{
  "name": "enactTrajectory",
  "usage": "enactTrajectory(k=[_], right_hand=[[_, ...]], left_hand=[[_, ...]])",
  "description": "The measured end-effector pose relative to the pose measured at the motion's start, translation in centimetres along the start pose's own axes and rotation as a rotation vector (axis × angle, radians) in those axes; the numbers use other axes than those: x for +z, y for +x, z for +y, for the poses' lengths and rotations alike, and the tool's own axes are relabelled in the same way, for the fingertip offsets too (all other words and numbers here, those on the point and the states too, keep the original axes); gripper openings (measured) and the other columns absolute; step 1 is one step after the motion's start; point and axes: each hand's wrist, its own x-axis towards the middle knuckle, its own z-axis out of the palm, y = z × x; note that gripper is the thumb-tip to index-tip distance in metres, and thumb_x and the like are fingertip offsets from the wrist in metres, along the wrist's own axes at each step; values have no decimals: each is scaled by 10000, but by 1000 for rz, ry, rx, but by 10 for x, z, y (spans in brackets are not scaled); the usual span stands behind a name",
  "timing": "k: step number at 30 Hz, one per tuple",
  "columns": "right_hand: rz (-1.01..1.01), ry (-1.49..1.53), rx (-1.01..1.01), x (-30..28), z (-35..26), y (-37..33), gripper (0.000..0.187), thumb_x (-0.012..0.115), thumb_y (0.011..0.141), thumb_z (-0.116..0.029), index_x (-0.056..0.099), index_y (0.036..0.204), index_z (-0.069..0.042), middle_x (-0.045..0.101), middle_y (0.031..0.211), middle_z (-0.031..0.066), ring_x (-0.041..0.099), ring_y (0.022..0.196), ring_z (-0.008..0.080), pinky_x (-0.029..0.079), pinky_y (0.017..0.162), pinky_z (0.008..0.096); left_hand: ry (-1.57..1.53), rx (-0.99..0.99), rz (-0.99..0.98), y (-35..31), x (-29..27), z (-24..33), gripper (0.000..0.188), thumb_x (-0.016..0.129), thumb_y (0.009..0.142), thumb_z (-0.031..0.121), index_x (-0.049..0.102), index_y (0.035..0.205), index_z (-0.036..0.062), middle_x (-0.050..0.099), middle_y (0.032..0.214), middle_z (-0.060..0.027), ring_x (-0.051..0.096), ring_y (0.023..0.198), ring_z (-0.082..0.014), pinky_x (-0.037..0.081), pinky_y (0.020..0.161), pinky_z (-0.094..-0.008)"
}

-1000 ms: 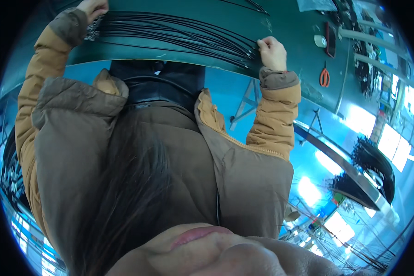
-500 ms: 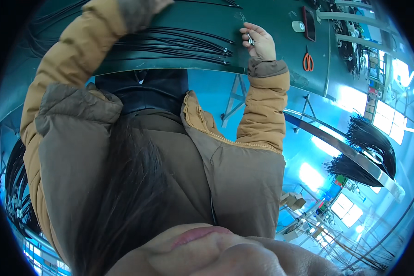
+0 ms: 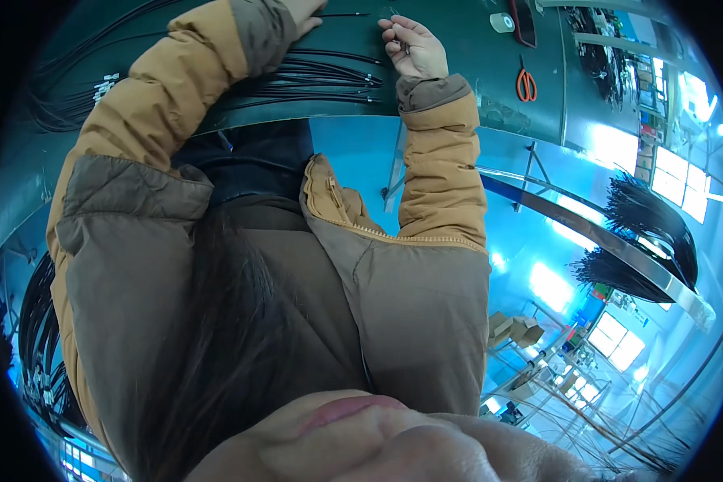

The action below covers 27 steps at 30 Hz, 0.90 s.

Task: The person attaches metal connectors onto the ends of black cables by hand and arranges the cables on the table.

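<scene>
At the top edge, my left hand (image 3: 304, 14) is partly cut off by the picture. Its fingers close on a thin black cable (image 3: 347, 14), whose tip sticks out to the right. My right hand (image 3: 422, 55) is curled, palm up, over the green table (image 3: 482, 76). Small shiny metal pieces (image 3: 402, 48) lie in its bent fingers; their exact shape is too small to tell. Just below and between the hands, a bundle of black cables (image 3: 329, 78) lies along the table, with small metal tips at its right ends.
Orange-handled scissors (image 3: 526, 86) lie right of my right hand. Beyond them are a white roll (image 3: 502, 22) and a dark red-edged phone (image 3: 524, 24). More cables with white ends (image 3: 104, 87) lie at the left. Hanging black cable bundles (image 3: 647, 213) stand on a rack at the right.
My left hand has moved right, to the cable's tip end. My right hand has shifted left and slightly up with the metal pieces. The whole view has also shifted a little.
</scene>
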Motion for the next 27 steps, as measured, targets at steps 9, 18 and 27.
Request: enactTrajectory(k=[9, 18, 27], right_hand=[[72, -100, -121, 14, 8, -8, 175, 588, 1004, 22, 574, 1176, 49, 701, 1057, 220, 640, 763, 181, 524, 586, 263], [5, -254, -214, 40, 8, -14, 173, 593, 998, 14, 576, 1167, 51, 721, 1033, 193, 638, 730, 143, 521, 561, 242], [218, -1071, -710, 64, 30, -20, 118, 596, 983, -58, 668, 1012, 31, 736, 881, 148, 717, 760, 215, 565, 689, 317]], left_hand=[[-255, 224, 270, -2, 18, 6, 88, 649, 919, 104, 609, 980, 54, 593, 974, -197, 602, 904, -425, 514, 811, -473], [-224, 145, 178, -9, 22, 11, 97, 659, 897, 102, 628, 976, 56, 584, 1009, -195, 611, 909, -416, 521, 819, -479], [-196, 211, 342, -14, 20, 28, 135, 671, 881, 86, 633, 1003, 44, 580, 1010, -209, 635, 799, -412, 538, 727, -487]])
